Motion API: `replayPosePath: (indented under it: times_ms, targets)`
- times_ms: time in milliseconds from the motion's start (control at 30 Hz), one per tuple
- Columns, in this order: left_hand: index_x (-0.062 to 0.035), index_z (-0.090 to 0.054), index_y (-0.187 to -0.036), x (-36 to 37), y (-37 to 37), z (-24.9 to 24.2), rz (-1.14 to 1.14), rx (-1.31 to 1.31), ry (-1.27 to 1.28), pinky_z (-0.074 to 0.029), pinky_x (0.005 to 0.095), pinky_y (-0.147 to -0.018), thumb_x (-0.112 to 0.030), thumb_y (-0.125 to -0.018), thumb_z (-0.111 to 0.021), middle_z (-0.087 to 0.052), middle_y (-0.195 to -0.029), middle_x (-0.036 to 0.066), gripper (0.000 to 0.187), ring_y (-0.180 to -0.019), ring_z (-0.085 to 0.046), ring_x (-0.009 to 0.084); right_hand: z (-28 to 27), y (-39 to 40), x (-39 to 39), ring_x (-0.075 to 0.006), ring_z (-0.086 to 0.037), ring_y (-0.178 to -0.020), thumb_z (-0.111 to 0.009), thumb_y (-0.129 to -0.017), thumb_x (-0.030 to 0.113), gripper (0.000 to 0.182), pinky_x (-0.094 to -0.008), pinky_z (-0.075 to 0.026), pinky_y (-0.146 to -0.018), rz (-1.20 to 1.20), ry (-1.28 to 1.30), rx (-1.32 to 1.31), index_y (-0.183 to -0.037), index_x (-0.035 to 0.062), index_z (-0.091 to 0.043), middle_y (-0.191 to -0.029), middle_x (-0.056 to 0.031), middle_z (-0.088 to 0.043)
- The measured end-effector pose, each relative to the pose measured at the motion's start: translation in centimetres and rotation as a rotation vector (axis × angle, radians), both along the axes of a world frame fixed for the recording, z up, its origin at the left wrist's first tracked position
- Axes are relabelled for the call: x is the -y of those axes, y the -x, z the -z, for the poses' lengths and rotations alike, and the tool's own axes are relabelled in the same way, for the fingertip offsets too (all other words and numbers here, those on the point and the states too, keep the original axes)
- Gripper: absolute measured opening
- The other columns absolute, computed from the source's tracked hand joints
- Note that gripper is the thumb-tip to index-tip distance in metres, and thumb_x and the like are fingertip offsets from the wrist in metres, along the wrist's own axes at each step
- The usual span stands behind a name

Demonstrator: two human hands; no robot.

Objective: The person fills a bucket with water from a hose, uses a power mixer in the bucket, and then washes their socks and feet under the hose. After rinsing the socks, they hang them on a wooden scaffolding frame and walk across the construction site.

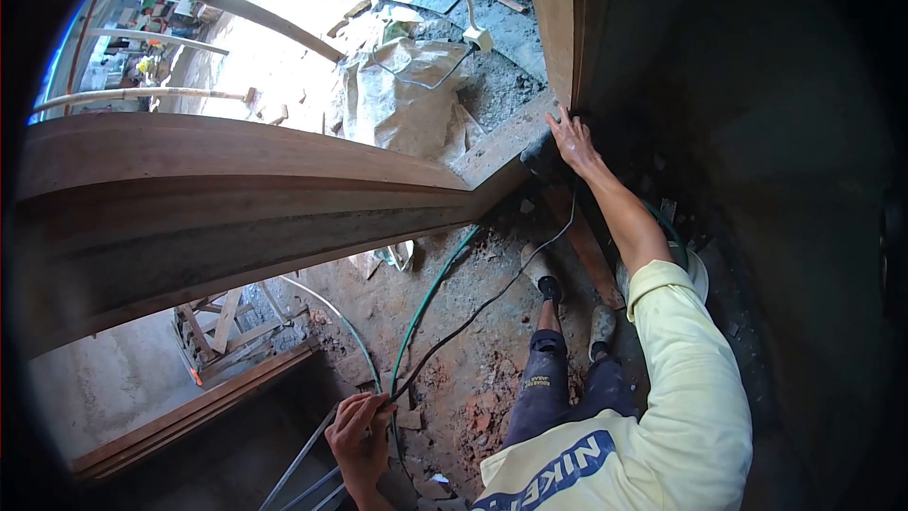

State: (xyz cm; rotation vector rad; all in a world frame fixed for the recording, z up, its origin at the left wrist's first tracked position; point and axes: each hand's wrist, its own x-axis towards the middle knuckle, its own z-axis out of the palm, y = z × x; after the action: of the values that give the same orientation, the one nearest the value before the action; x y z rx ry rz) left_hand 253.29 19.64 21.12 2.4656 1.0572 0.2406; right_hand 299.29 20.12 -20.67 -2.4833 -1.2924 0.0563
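My left hand [357, 435], at the lower left, is closed with its fingers pinched around a black cable [478, 310]. The cable runs up in a curve across the dirt floor toward my right hand [572, 140]. That hand reaches far forward, fingers apart, to the corner where the wooden sill [506, 140] meets the upright wooden post [551, 28]. A dark rounded object [539, 157] sits just beside the right wrist; shadow hides what it is. Near my left hand, a green hose [430, 293] passes behind the fingers.
A long wooden beam [246, 170] crosses the left side. Beyond the sill lie a crumpled sack [402, 99] and a white socket block [479, 38] with a cord. Broken brick [482, 412] litters the floor by my legs. A pale bucket [698, 274] stands behind my right arm.
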Motion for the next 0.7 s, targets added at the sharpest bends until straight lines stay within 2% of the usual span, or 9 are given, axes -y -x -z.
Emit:
replayPosePath:
  times_ms: [100, 167, 200, 233, 300, 333, 433, 567, 700]
  targets:
    - [0.0012, -0.067, -0.091, 0.3, -1.5, -2.2, -0.028, -0.015, 0.029, -0.048, 0.0285, -0.063, 0.001, -0.078, -0.066, -0.067, -0.075, 0.010, 0.013, -0.072, -0.065, 0.0189, -2.3, 0.6, 1.5, -0.0381, -0.055, -0.106, -0.059, -0.076, 0.002, 0.050, -0.0455, -0.049, -0.084, 0.099, -0.230, -0.146, -0.125, 0.0081, -0.051, -0.128, -0.0207, -0.044]
    - [0.0006, -0.067, -0.092, 0.1, -2.4, -3.5, -0.109, -0.003, -0.023, -0.048, 0.0281, -0.062, 0.000, -0.078, -0.067, -0.067, -0.074, 0.010, 0.014, -0.071, -0.065, 0.0184, -4.8, 1.9, 3.0, -0.0356, -0.053, -0.107, -0.067, -0.072, 0.001, 0.048, -0.0400, -0.046, -0.088, 0.154, -0.666, -0.239, -0.118, 0.0035, -0.056, -0.116, -0.0191, -0.051]
    - [-0.0008, -0.067, -0.093, -0.1, -2.8, -4.1, -0.057, 0.027, -0.035, -0.047, 0.0290, -0.060, 0.001, -0.076, -0.068, -0.066, -0.073, 0.009, 0.017, -0.067, -0.063, 0.0194, -6.4, 2.5, 4.1, -0.0343, -0.053, -0.105, -0.068, -0.072, -0.001, 0.048, -0.0384, -0.045, -0.088, 0.257, -0.710, -0.363, -0.118, 0.0033, -0.057, -0.114, -0.0184, -0.052]
    - [-0.0023, -0.068, -0.094, -0.3, -3.3, -4.8, -0.002, 0.057, -0.047, -0.046, 0.0298, -0.059, 0.002, -0.074, -0.069, -0.066, -0.071, 0.007, 0.020, -0.063, -0.061, 0.0204, -6.3, 2.9, 5.4, -0.0274, -0.058, -0.093, -0.070, -0.074, 0.000, 0.049, -0.0350, -0.048, -0.079, 0.324, -0.777, -0.344, -0.120, 0.0037, -0.056, -0.114, -0.0163, -0.053]
    - [-0.0010, -0.065, -0.095, -0.8, -5.0, -6.0, 0.009, 0.085, -0.129, -0.048, 0.0280, -0.058, -0.001, -0.077, -0.068, -0.067, -0.075, 0.011, 0.018, -0.066, -0.065, 0.0183, -7.2, 3.9, 9.0, -0.0113, -0.054, -0.062, -0.070, -0.080, 0.005, 0.043, -0.0247, -0.047, -0.058, 0.419, -0.839, -0.431, -0.121, 0.0042, -0.057, -0.114, -0.0118, -0.054]
    - [-0.0021, -0.066, -0.097, -0.9, -6.3, -6.3, 0.065, 0.154, -0.189, -0.048, 0.0286, -0.058, -0.001, -0.077, -0.068, -0.067, -0.078, 0.011, 0.020, -0.067, -0.065, 0.0192, -7.2, 4.6, 11.1, -0.0106, -0.053, -0.062, -0.068, -0.083, 0.005, 0.041, -0.0240, -0.046, -0.058, 0.419, -0.918, -0.503, -0.122, 0.0035, -0.056, -0.114, -0.0114, -0.054]
    - [-0.0073, -0.066, -0.101, -1.7, -10.6, -7.8, 0.266, 0.131, -0.396, -0.049, 0.0313, -0.066, 0.000, -0.075, -0.070, -0.066, -0.087, 0.008, 0.027, -0.074, -0.064, 0.0208, -7.5, 7.3, 17.8, -0.0096, -0.052, -0.064, -0.067, -0.084, 0.004, 0.042, -0.0234, -0.045, -0.057, 0.545, -0.819, -0.560, -0.124, 0.0034, -0.054, -0.109, -0.0109, -0.057]
    - [-0.0135, -0.067, -0.101, -2.8, -16.7, -9.2, 0.461, -0.024, -0.724, -0.038, 0.0407, -0.090, -0.001, -0.069, -0.069, -0.060, -0.098, 0.005, 0.034, -0.096, -0.057, 0.0212, -5.8, 11.7, 26.2, -0.0105, -0.048, -0.066, -0.065, -0.085, 0.004, 0.044, -0.0244, -0.043, -0.060, 0.602, -0.745, -0.624, -0.127, 0.0029, -0.051, -0.106, -0.0113, -0.058]
    - [-0.0143, -0.067, -0.100, -5.9, -21.6, -7.2, 0.578, -0.093, -0.899, -0.031, 0.0458, -0.098, -0.009, -0.073, -0.066, -0.049, -0.111, 0.007, 0.028, -0.113, -0.045, 0.0201, -5.2, 15.9, 33.1, -0.0132, -0.049, -0.071, -0.064, -0.084, 0.003, 0.044, -0.0265, -0.042, -0.060, 0.645, -0.641, -0.681, -0.126, 0.0023, -0.050, -0.105, -0.0118, -0.056]
